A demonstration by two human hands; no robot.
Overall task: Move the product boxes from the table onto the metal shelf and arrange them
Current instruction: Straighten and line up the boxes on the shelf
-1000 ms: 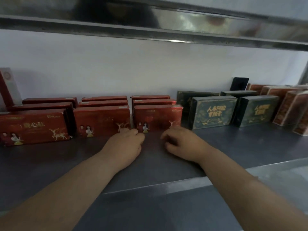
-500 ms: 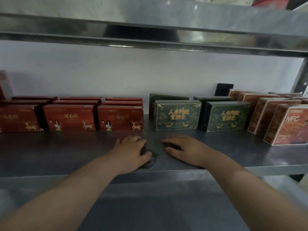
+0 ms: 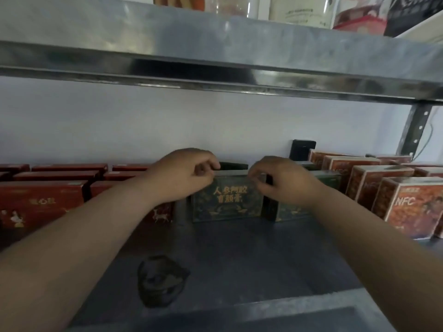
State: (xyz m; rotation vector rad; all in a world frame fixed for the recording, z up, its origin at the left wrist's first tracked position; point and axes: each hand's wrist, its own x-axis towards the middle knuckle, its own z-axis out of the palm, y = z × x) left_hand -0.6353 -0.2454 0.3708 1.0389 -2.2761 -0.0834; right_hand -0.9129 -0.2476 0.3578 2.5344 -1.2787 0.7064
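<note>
Metal shelf (image 3: pixel 239 259) fills the near half, bare grey in front. Upper shelf (image 3: pixel 215 44) runs across the top w/ jars and packets on it, too blurred to name. White wall (image 3: pixel 119 121) behind. Red boxes (image 3: pixel 40 204) stand in rows at far left, fronts facing near. Orange boxes (image 3: pixel 414 207) marked NFC stand upright in rows at far right. Green box (image 3: pixel 227 202) w/ gold lettering stands upright in the middle, btw the red and orange groups. Second green box (image 3: pixel 290 212) is just right of it, partly hidden by the forearm. Third green box (image 3: pixel 233 166) sits right behind the first, only its top edge showing. Left hand (image 3: pixel 182 176) is at the green box's top left corner, fingers curled in. Right hand (image 3: pixel 282 180) is at its top right corner, fingers curled down. Can't tell if either hand grips the box or only hovers at its edge. Dark mark (image 3: pixel 160 281) on the shelf, near, left of centre. Black block (image 3: pixel 302 149) against the wall, right of the hands.
</note>
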